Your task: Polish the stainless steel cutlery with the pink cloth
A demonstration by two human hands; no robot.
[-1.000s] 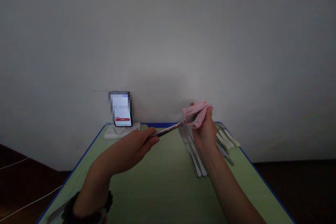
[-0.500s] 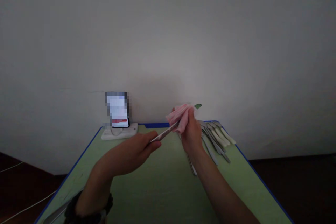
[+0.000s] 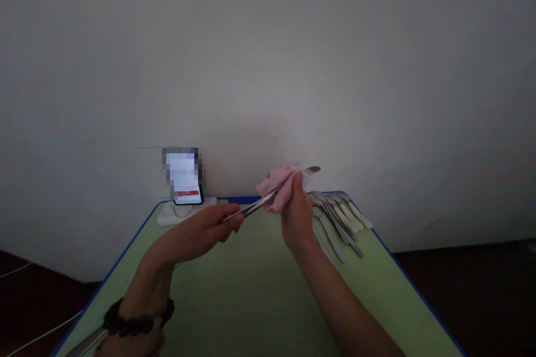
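My left hand [image 3: 215,226] is closed round the handle end of a metal table knife [image 3: 255,206], which points up and to the right. A crumpled pink cloth [image 3: 282,187] is wrapped about the knife's middle, and my right hand [image 3: 296,215] grips it there. Beyond the cloth the rounded blade tip [image 3: 312,170] sticks out. The cloth hides the part of the knife between. Just right of my right wrist lies a group of spoons and other cutlery [image 3: 335,217], some with cream handles.
A lit phone [image 3: 186,178] leans upright on a white base [image 3: 167,215] at the table's back left. The green table [image 3: 247,301] has a blue edge and stands against a grey wall [image 3: 268,67]. More metal cutlery [image 3: 86,343] lies at the near left, partly behind my left wrist.
Both hands have shifted a little left, with the knife and cloth. The knife lies slightly flatter, and its tip looks silver rather than green. The view has also moved slightly.
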